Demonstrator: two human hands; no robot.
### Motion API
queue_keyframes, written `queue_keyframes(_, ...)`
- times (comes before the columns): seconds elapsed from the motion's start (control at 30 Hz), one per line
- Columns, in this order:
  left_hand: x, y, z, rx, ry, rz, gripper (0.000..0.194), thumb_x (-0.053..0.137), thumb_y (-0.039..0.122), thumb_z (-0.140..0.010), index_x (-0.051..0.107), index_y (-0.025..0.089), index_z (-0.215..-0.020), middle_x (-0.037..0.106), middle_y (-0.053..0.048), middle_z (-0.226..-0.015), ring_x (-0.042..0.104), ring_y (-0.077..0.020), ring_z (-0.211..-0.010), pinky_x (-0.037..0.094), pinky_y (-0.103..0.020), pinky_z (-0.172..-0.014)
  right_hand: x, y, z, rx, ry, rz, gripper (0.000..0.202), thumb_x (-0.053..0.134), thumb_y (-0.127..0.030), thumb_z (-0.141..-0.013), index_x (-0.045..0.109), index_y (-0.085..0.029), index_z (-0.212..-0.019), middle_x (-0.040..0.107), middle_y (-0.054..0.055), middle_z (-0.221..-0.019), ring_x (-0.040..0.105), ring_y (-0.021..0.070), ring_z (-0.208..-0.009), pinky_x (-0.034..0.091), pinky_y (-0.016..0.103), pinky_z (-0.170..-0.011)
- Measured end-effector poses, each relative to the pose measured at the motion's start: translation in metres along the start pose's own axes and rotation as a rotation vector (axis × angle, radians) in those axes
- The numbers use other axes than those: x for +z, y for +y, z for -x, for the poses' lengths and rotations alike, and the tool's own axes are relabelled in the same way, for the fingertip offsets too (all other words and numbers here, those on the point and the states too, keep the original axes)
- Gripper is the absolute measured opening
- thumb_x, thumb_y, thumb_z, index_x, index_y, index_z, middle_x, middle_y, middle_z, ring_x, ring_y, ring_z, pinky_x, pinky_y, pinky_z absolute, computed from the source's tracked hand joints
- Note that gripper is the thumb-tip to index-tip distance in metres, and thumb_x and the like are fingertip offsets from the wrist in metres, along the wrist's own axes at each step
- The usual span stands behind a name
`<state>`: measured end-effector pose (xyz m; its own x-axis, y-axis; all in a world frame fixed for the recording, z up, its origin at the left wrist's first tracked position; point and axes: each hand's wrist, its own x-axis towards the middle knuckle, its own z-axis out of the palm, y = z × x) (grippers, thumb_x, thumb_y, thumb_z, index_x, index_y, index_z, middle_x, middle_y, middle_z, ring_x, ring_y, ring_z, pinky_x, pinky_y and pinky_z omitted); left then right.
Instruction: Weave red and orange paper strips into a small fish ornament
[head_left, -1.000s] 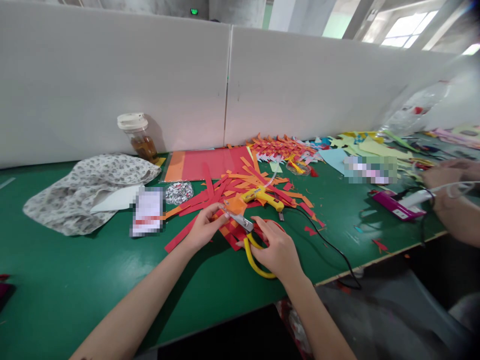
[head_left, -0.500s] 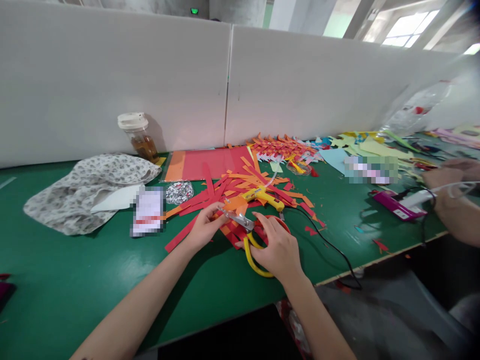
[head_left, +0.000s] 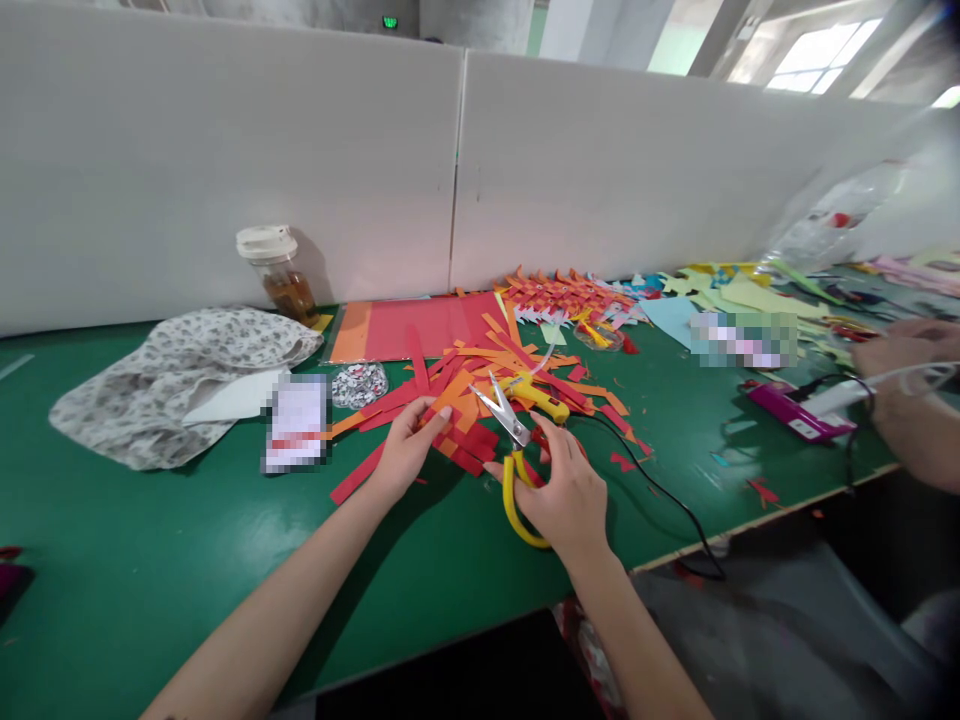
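My left hand (head_left: 412,445) pinches a woven piece of red and orange paper strips (head_left: 466,440) by its left edge. In my right hand (head_left: 564,485) is a pair of scissors (head_left: 516,428) with yellow handles. Their blades are spread and point up and to the left, just right of the woven paper. Behind both hands lies a heap of loose red and orange paper strips (head_left: 442,375). A yellow glue gun (head_left: 541,400) rests on that heap, partly hidden by the scissor blades.
A patterned cloth (head_left: 172,385) and a lidded drink cup (head_left: 277,275) stand left. Finished-looking woven paper pieces (head_left: 562,300) lie at the back. On the right are a purple glue gun (head_left: 802,412) and another person's arm (head_left: 915,415). A black cord (head_left: 660,490) crosses the table.
The scissors have opened and moved right, away from the woven paper. My left hand has shifted slightly left, and more of the woven piece shows.
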<state>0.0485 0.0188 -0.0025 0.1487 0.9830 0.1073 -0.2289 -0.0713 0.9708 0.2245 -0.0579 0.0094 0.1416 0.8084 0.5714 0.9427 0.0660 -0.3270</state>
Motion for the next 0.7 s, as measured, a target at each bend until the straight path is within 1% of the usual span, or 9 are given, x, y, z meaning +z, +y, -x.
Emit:
queue_keyframes(0.17,0.0004,-0.0002,0.0002,-0.035,0.002,0.064,0.029,0.069,0.037,-0.07,0.061,0.018,-0.09,0.067,-0.001,-0.088,0.062,-0.0159,-0.08,0.048,-0.028,-0.076,0.0023,0.0011,0.0016,-0.021,-0.032,0.019,0.057,0.057,-0.045,-0.073,0.047,-0.018,-0.123,0.061,0.009,-0.096,0.059,0.023,-0.082,0.044,0.03,-0.062)
queue_keyframes(0.33,-0.0008,0.0,-0.0006,-0.051,0.055,0.094,0.032,0.073,0.036,-0.066,0.064,0.017,-0.09,0.069,-0.002,-0.086,0.065,-0.0175,-0.077,0.051,-0.03,-0.073,0.004,0.002,0.0023,-0.055,-0.043,0.013,0.056,0.056,-0.044,-0.074,0.047,-0.018,-0.123,0.061,0.01,-0.1,0.059,0.0231,-0.081,0.043,0.029,-0.06)
queue_keyframes(0.43,-0.0019,0.0004,-0.0013,-0.053,0.069,0.132,0.033,0.073,0.035,-0.065,0.065,0.017,-0.092,0.07,-0.003,-0.087,0.065,-0.0178,-0.077,0.052,-0.03,-0.073,0.0036,0.0014,0.0019,-0.062,-0.05,0.016,0.056,0.057,-0.043,-0.074,0.048,-0.018,-0.123,0.062,0.01,-0.098,0.059,0.0225,-0.08,0.042,0.028,-0.058)
queue_keyframes(0.57,-0.0022,0.0016,-0.0015,-0.052,0.069,0.151,0.033,0.075,0.032,-0.064,0.064,0.018,-0.092,0.07,-0.002,-0.087,0.066,-0.017,-0.077,0.052,-0.029,-0.073,0.0032,0.0006,0.0019,-0.085,-0.092,0.035,0.054,0.058,-0.044,-0.073,0.051,-0.019,-0.121,0.063,0.008,-0.093,0.06,0.0211,-0.077,0.041,0.027,-0.057)
queue_keyframes(0.7,-0.0019,0.0031,-0.0017,-0.071,0.084,0.198,0.032,0.077,0.029,-0.061,0.064,0.018,-0.089,0.071,0.0,-0.087,0.066,-0.0155,-0.076,0.053,-0.027,-0.072,0.0038,0.001,0.0031,-0.098,-0.091,0.013,0.052,0.058,-0.043,-0.073,0.053,-0.019,-0.119,0.063,0.006,-0.088,0.061,0.02,-0.078,0.042,0.026,-0.059)
